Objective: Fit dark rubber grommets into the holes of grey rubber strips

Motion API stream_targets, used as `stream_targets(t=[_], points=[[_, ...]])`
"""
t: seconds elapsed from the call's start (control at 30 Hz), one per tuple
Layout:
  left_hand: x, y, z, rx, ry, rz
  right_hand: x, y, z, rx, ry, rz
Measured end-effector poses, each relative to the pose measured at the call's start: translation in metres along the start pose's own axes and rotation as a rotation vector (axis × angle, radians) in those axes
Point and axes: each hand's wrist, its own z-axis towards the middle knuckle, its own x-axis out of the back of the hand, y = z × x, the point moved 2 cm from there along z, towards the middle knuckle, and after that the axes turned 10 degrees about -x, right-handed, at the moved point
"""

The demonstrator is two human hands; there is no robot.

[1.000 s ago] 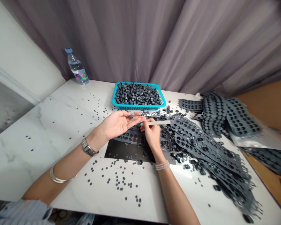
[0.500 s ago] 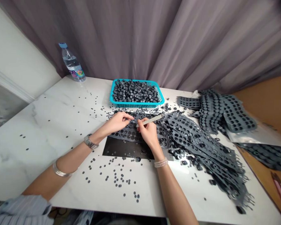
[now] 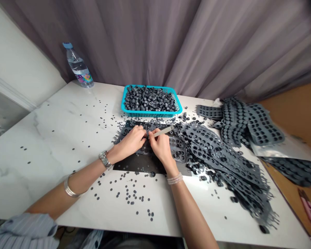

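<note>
A pale pen-like tool (image 3: 165, 131) is gripped in my right hand (image 3: 160, 146), its back end pointing up and right; its tip is hidden by the fingers. Close beside it, my left hand (image 3: 132, 141) has its fingers curled together over a grey rubber sheet (image 3: 178, 149) with rows of round holes. What those fingers pinch, if anything, is hidden. Beneath the sheet lies a black mat (image 3: 137, 164). Small dark discs (image 3: 134, 196) are scattered on the mat and the table around it.
A turquoise basket (image 3: 151, 114) full of short black rubber pieces stands behind the mat. More perforated sheets (image 3: 217, 152) and loose pieces are heaped on the right. A water bottle (image 3: 80, 69) is at the back left; pink-handled pliers (image 3: 309, 207) lie far right.
My left hand has moved slightly right and its index finger has curled in. My right hand, with the pale tool, has shifted a little left, so the two hands are now closer together.
</note>
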Motion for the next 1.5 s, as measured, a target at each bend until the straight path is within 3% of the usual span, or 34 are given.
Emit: stream_targets(t=[0.1, 0.2, 0.33, 0.43, 0.5, 0.67, 0.97, 1.17, 1.27, 1.33, 1.4, 1.47, 1.5], points=[[0.008, 0.002, 0.004, 0.012, 0.019, -0.026, -0.002, -0.002, 0.000, 0.007, 0.010, -0.048], [0.035, 0.001, 0.006, 0.082, 0.113, -0.130, -0.002, -0.002, 0.000, -0.038, 0.013, -0.009], [0.069, -0.010, 0.006, 0.371, 0.397, -0.827, -0.002, 0.005, 0.001, -0.126, 0.024, 0.147], [0.063, -0.016, 0.008, 0.538, 0.401, -1.374, 0.000, 0.011, 0.003, -0.182, 0.070, 0.295], [0.051, -0.017, 0.010, 0.599, 0.374, -1.561, 0.003, 0.014, 0.003, -0.214, 0.114, 0.413], [0.035, -0.010, 0.013, 0.653, 0.356, -1.667, 0.008, 0.015, 0.003, -0.214, 0.162, 0.522], [0.045, 0.011, 0.012, 0.710, 0.374, -1.813, 0.006, 0.011, 0.003, -0.190, 0.126, 0.572], [0.047, 0.019, 0.012, 0.667, 0.380, -1.840, 0.010, -0.003, 0.011, -0.184, 0.114, 0.588], [0.046, 0.016, 0.009, 0.593, 0.362, -1.752, 0.008, -0.008, 0.013, -0.179, 0.122, 0.625], [0.044, 0.011, 0.009, 0.503, 0.354, -1.513, 0.009, -0.006, 0.014, -0.175, 0.173, 0.640], [0.040, 0.008, 0.017, 0.386, 0.327, -1.077, 0.014, -0.002, 0.014, -0.183, 0.282, 0.647], [0.030, 0.010, 0.034, 0.261, 0.261, -0.640, 0.026, 0.004, 0.013, -0.190, 0.482, 0.650], [0.022, 0.013, 0.046, 0.209, 0.219, -0.543, 0.034, 0.006, 0.011, -0.185, 0.605, 0.647]])
